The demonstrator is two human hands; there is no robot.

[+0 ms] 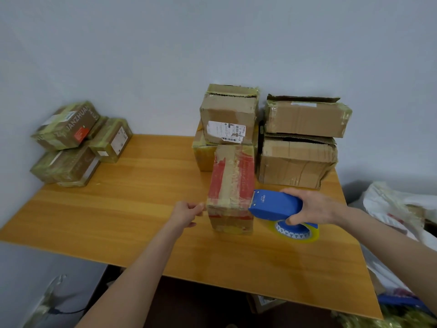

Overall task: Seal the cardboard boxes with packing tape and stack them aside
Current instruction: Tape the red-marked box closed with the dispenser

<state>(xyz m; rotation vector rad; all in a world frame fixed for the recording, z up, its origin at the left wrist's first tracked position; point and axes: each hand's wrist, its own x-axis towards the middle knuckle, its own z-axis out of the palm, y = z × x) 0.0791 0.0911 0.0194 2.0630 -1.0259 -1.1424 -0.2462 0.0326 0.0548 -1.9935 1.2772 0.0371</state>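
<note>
Red box (233, 183) sat mid-table (142, 197), long axis running away from the person. It lay between the 2 hands. Left hand (186, 214), fingers curled, pinched the box's near-left top edge; tape end or bare cardboard, couldn't tell. Right hand (314, 207) was wrapped around the blue tape dispenser (275, 204), whose mouth touched the box's near-right edge. Judgement: the next pull likely runs crosswise, right to left, across the short axis. The left hand was nearer.
</note>
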